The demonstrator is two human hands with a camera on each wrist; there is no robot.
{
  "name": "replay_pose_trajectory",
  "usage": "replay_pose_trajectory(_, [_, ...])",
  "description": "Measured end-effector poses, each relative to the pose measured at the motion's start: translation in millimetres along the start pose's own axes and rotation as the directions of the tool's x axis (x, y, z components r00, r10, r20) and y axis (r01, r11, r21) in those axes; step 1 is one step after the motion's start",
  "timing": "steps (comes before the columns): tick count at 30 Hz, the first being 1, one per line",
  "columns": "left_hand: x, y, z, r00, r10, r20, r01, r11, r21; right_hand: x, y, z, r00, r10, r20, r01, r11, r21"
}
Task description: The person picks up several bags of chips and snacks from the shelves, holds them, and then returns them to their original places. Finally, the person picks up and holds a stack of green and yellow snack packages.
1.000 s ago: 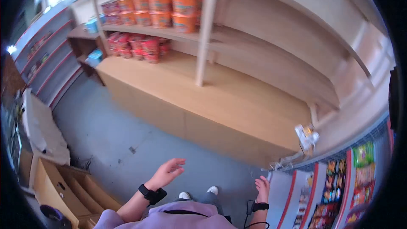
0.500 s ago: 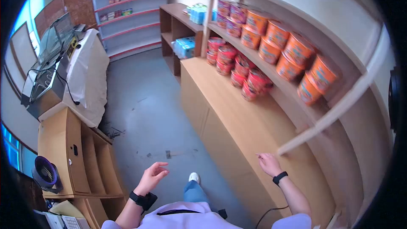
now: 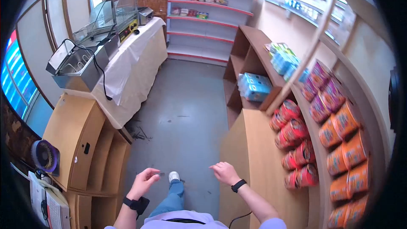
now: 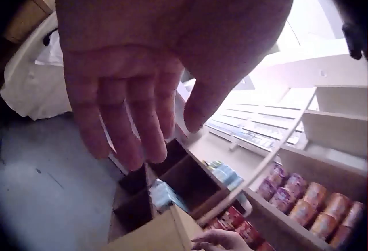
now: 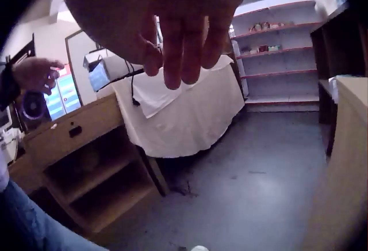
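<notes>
My left hand [image 3: 143, 183] hangs over the floor with fingers relaxed, holding nothing; in the left wrist view its fingers [image 4: 138, 124] are extended. My right hand [image 3: 225, 173] is held out beside the long wooden counter [image 3: 260, 144], its fingers loosely bent and empty. Red instant noodle cups [image 3: 292, 140] stand stacked on this counter to the right. On the shelf above are orange tubs [image 3: 345, 157] and purple tubs [image 3: 320, 101]. The right wrist view shows the right hand's fingers [image 5: 184, 49] hanging down, apart from any object.
To the left are a wooden cabinet [image 3: 85, 131] and a white-draped table [image 3: 140, 76] bearing a fryer [image 3: 82, 61]. Blue wrapped packs [image 3: 256, 87] sit in a brown shelf unit [image 3: 250, 44]. White shelving [image 3: 203, 29] closes the far end of the grey floor [image 3: 186, 97].
The view has swung left and moved forward along the aisle, from facing the counter to facing the far white shelving. The legs step; both hands stay empty.
</notes>
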State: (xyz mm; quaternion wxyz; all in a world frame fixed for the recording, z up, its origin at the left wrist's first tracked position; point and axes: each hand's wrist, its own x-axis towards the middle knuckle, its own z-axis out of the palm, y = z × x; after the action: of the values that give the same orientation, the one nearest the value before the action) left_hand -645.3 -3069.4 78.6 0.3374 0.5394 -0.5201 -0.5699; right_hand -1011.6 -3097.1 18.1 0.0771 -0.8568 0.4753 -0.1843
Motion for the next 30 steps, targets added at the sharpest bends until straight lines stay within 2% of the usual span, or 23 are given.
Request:
replay_pose_trajectory(2, [41,-9,-20,0.995,-0.004,-0.104,-0.004,0.997,-0.079,46,22,7,1.000,-0.006,-0.008,0.006,1.000,0.027])
replay_pose_trajectory(4, [89,-9,-32,0.988,-0.013,-0.156,-0.006,0.993,-0.119,84,49,15,0.983,0.123,-0.136,-0.107,0.987,0.117])
replay_pose_trajectory(5, [114,-6,-36,0.984,-0.022,-0.178,0.002,0.994,-0.111,104,53,2,0.959,0.233,-0.161,-0.208,0.965,0.157])
replay_pose_trajectory(6, [140,0,-40,0.980,-0.032,-0.198,0.012,0.995,-0.102,121,68,1,0.960,0.228,-0.160,-0.205,0.967,0.152])
replay_pose_trajectory(7, [167,8,-41,0.980,-0.030,-0.198,0.010,0.995,-0.101,130,85,1,0.916,0.321,-0.241,-0.275,0.939,0.206])
replay_pose_trajectory(8, [195,20,-39,0.988,-0.002,-0.152,-0.011,0.996,-0.085,142,101,1,0.852,0.416,-0.317,-0.340,0.901,0.269])
replay_pose_trajectory(10, [246,52,-31,0.995,0.025,-0.095,-0.031,0.997,-0.066,167,128,-18,0.831,0.449,-0.329,-0.380,0.889,0.254])
replay_pose_trajectory(12, [294,91,-20,0.995,0.078,0.068,-0.088,0.983,0.159,188,156,-34,0.795,0.477,-0.374,-0.410,0.878,0.247])
replay_pose_trajectory(14, [342,114,-10,0.987,0.106,0.119,-0.125,0.978,0.165,210,179,-48,0.762,0.495,-0.418,-0.435,0.869,0.235])
replay_pose_trajectory(16, [390,131,1,0.977,0.137,0.163,-0.164,0.973,0.165,229,204,-58,0.681,0.575,-0.454,-0.521,0.816,0.251])
replay_pose_trajectory(18, [436,141,10,0.950,0.238,0.199,-0.266,0.956,0.126,249,230,-66,0.662,0.597,-0.452,-0.558,0.796,0.234])
replay_pose_trajectory(21, [507,145,19,0.958,0.216,0.190,-0.233,0.970,0.073,279,292,-66,0.638,0.615,-0.462,-0.588,0.777,0.223])
replay_pose_trajectory(26, [621,173,11,0.983,0.168,0.073,-0.175,0.978,0.109,366,403,-89,0.657,0.604,-0.451,-0.583,0.787,0.204])
replay_pose_trajectory(28, [662,194,2,0.974,0.227,-0.008,-0.222,0.959,0.178,418,450,-102,0.759,0.504,-0.412,-0.523,0.849,0.074])
replay_pose_trajectory(29, [682,203,-4,0.976,0.218,-0.023,-0.211,0.961,0.179,450,470,-109,0.789,0.454,-0.414,-0.464,0.882,0.084])
replay_pose_trajectory(30, [701,212,-9,0.972,0.224,-0.071,-0.212,0.967,0.140,483,490,-117,0.844,0.369,-0.389,-0.397,0.918,0.010])
